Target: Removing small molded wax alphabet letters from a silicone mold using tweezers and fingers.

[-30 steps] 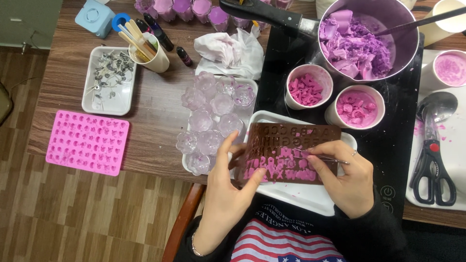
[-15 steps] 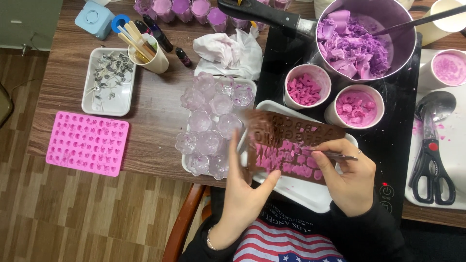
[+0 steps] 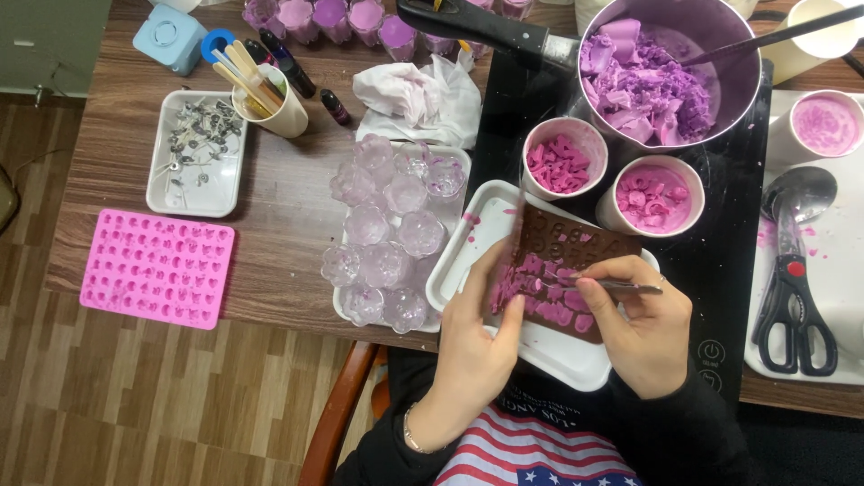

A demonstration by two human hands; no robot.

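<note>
My left hand [image 3: 475,337] grips the left end of a brown silicone letter mold [image 3: 562,270], which is bent and tilted over a white tray [image 3: 468,243]. Pink wax pieces sit in the mold's lower cavities. My right hand [image 3: 639,324] pinches thin metal tweezers [image 3: 612,286], their tip on the pink wax near the mold's middle. Two white cups of pink wax pieces [image 3: 560,162] [image 3: 650,195] stand just beyond the mold.
A steel pot of purple wax chunks [image 3: 657,76] stands on a black hob [image 3: 720,252]. Clear flower-shaped cups [image 3: 382,234] fill a tray at left. A pink mold [image 3: 155,266], a wick tray [image 3: 193,148], a cup of sticks [image 3: 270,94], scissors [image 3: 792,310] and a spoon [image 3: 799,193] lie around.
The brown mold has been turned and folded from lying flat facing me to tilted on edge. My left hand moved right along it; the tweezers stayed on the wax.
</note>
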